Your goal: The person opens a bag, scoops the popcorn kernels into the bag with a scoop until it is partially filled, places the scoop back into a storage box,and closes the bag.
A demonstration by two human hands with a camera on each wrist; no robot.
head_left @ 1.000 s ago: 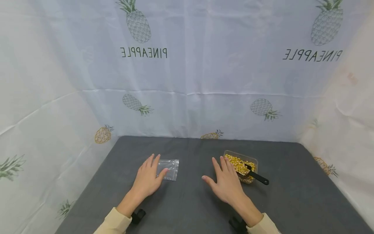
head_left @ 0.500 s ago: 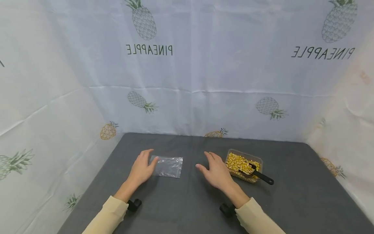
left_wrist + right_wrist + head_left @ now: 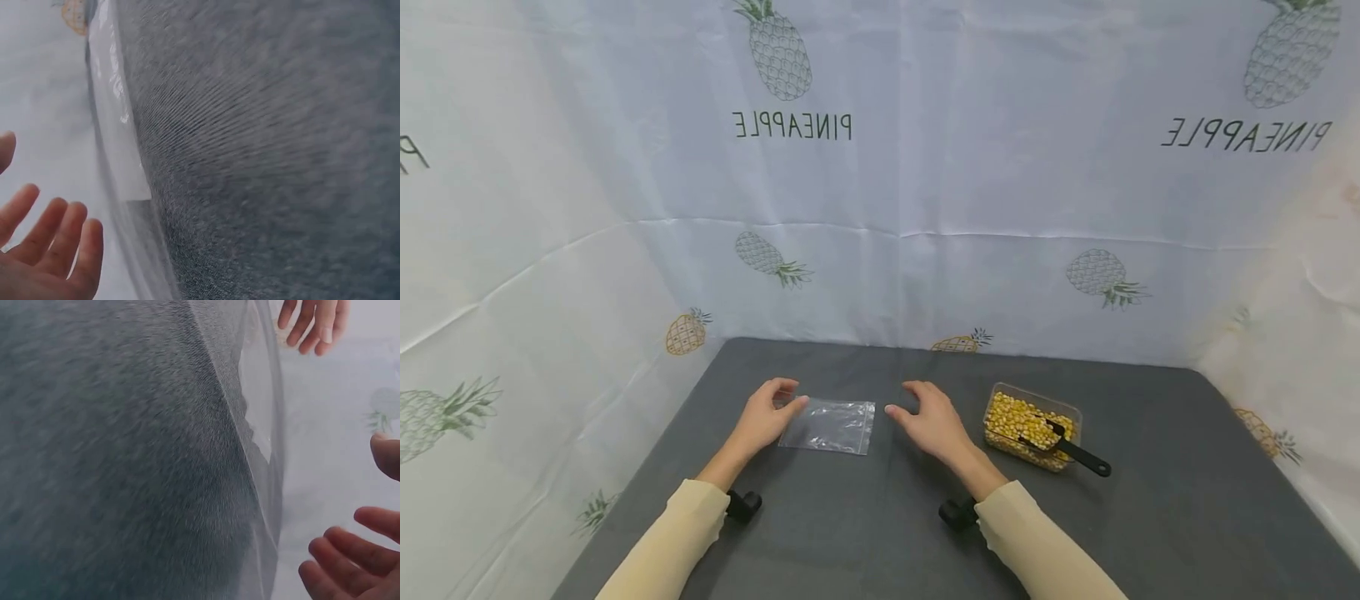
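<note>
A clear zip bag (image 3: 831,427) lies flat on the grey table, its zip edge toward the right. My left hand (image 3: 765,417) hovers by the bag's left edge, thumb overlapping its corner in the head view, fingers loosely bent and holding nothing. Just right of the bag my right hand (image 3: 931,421) is held in the air, thumb apart from the relaxed fingers, with nothing in it. In the left wrist view the fingers (image 3: 56,237) spread above the table, beside the bag (image 3: 112,106). The right wrist view shows the right fingers (image 3: 344,562) separated from the bag (image 3: 256,387).
A clear plastic container (image 3: 992,433) of yellow corn kernels (image 3: 1018,419) stands right of my right hand. A black scoop (image 3: 1082,457) rests in it, handle jutting over the front right rim. Pineapple-print cloth (image 3: 880,167) hangs behind the grey table (image 3: 865,533) and along both sides.
My right hand has moved left, away from the corn container and toward the bag. My left hand has drawn to the bag's left edge, uncovering more of it. Fingers of both hands bend more.
</note>
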